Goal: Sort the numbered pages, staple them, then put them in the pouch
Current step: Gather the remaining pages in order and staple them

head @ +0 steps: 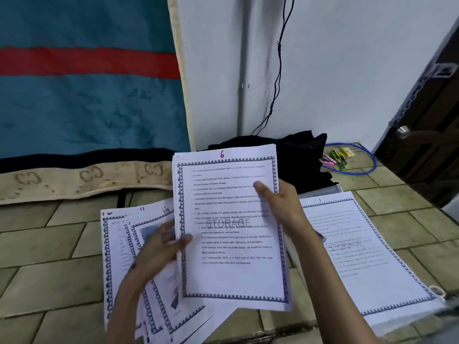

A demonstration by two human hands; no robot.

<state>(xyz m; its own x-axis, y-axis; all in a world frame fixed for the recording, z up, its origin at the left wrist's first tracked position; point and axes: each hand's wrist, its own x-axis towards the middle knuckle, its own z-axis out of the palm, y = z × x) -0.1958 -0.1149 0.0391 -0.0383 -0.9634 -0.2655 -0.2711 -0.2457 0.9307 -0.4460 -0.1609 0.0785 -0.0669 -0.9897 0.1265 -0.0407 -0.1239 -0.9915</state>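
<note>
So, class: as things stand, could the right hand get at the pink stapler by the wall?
Probably not yet: the right hand holds the stack topped by page 6, and the pink stapler lies farther back, beside the black cloth.

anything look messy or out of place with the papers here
Yes. The pages on the floor at left lie fanned and askew, overlapping at angles, with 11 and 14 showing together. The page marked 1 lies flat and apart at right. The held stack, topped by 6, has slightly uneven edges.
</note>
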